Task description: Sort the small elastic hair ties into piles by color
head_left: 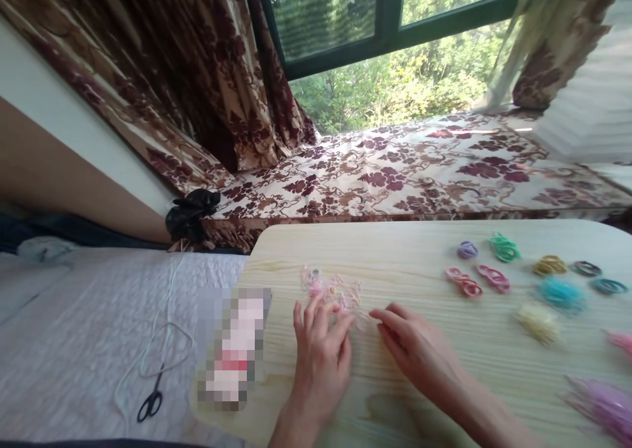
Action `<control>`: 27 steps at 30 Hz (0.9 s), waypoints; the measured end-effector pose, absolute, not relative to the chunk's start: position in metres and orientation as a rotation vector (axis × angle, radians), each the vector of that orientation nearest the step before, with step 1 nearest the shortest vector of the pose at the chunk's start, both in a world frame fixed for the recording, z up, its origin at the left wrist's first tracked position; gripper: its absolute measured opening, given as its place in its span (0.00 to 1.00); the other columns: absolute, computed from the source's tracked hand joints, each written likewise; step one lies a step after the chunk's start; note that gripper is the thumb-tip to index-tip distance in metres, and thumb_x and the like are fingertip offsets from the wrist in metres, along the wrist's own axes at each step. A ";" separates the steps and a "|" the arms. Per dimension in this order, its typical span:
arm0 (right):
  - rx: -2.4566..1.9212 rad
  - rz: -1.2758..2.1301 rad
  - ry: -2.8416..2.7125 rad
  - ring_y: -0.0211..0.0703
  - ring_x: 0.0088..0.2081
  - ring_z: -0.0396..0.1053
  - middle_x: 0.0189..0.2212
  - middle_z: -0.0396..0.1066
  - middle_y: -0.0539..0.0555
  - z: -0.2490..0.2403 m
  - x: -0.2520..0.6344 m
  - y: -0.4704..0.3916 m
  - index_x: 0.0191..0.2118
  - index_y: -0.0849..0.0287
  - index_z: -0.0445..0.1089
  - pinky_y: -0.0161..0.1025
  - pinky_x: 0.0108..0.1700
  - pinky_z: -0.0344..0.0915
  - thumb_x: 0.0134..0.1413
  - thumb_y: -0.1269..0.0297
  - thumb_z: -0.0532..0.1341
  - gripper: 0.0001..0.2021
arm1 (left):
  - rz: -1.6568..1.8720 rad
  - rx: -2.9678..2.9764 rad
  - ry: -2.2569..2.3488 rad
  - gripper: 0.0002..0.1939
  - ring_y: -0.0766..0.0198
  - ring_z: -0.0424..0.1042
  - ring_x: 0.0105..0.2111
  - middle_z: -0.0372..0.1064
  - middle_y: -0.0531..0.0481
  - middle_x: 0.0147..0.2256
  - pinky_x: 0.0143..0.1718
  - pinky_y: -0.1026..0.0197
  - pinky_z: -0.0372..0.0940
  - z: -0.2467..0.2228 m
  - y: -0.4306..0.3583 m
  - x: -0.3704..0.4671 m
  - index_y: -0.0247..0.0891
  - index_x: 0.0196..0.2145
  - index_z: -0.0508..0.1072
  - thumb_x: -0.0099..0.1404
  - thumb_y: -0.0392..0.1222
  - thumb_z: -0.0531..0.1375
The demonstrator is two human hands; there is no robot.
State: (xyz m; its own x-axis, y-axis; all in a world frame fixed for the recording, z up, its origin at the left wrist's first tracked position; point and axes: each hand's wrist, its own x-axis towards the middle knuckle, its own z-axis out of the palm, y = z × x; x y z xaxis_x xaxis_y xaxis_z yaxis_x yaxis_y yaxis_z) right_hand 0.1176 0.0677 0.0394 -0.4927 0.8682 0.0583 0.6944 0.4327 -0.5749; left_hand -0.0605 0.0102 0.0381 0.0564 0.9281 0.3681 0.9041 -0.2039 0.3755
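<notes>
A loose pile of small pink and pale rubber bands lies on the light wooden table. My left hand rests palm down at the near edge of this pile, fingers spread and touching some bands. Just right of it, my right hand has its thumb and forefinger drawn together at the table surface. Whatever sits between those fingertips is too small to make out. A few faint pinkish bands are in the narrow gap between both hands.
At the right lie sorted bunches of bands: purple, green, tan, turquoise, cream and lilac. A blurred-out rectangular object is on the left edge. Black-handled scissors lie on the bed.
</notes>
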 end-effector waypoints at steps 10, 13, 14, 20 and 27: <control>-1.402 0.671 -2.424 0.42 0.36 0.73 0.36 0.73 0.54 0.043 0.098 0.091 0.49 0.54 0.74 0.37 0.35 0.64 0.62 0.70 0.48 0.19 | 1.067 2.179 2.006 0.17 0.51 0.62 0.59 0.72 0.46 0.45 0.63 0.34 0.50 0.030 0.020 -0.060 0.44 0.43 0.76 0.64 0.28 0.54; -1.394 0.659 -2.445 0.41 0.34 0.72 0.35 0.73 0.54 0.044 0.099 0.093 0.45 0.54 0.75 0.36 0.34 0.62 0.62 0.69 0.48 0.18 | 1.099 2.153 2.011 0.15 0.51 0.62 0.59 0.72 0.47 0.43 0.63 0.35 0.50 0.031 0.020 -0.062 0.43 0.41 0.76 0.65 0.28 0.54; -1.395 0.652 -2.446 0.40 0.34 0.71 0.35 0.73 0.54 0.044 0.100 0.094 0.43 0.54 0.76 0.36 0.34 0.62 0.62 0.69 0.48 0.18 | 1.109 2.142 2.006 0.15 0.51 0.62 0.59 0.72 0.47 0.43 0.63 0.35 0.49 0.031 0.020 -0.062 0.43 0.41 0.76 0.65 0.28 0.54; -1.435 0.568 -2.432 0.40 0.33 0.71 0.36 0.74 0.54 0.044 0.108 0.096 0.42 0.55 0.75 0.36 0.33 0.61 0.62 0.69 0.47 0.17 | 1.126 2.109 1.997 0.14 0.51 0.62 0.58 0.72 0.48 0.43 0.63 0.35 0.48 0.030 0.018 -0.063 0.44 0.41 0.75 0.65 0.28 0.54; -1.486 0.515 -2.451 0.40 0.32 0.70 0.35 0.73 0.53 0.041 0.092 0.101 0.39 0.55 0.73 0.35 0.33 0.59 0.60 0.63 0.54 0.10 | 1.133 2.112 1.994 0.15 0.51 0.62 0.58 0.72 0.47 0.42 0.63 0.35 0.49 0.030 0.017 -0.064 0.43 0.41 0.75 0.65 0.28 0.53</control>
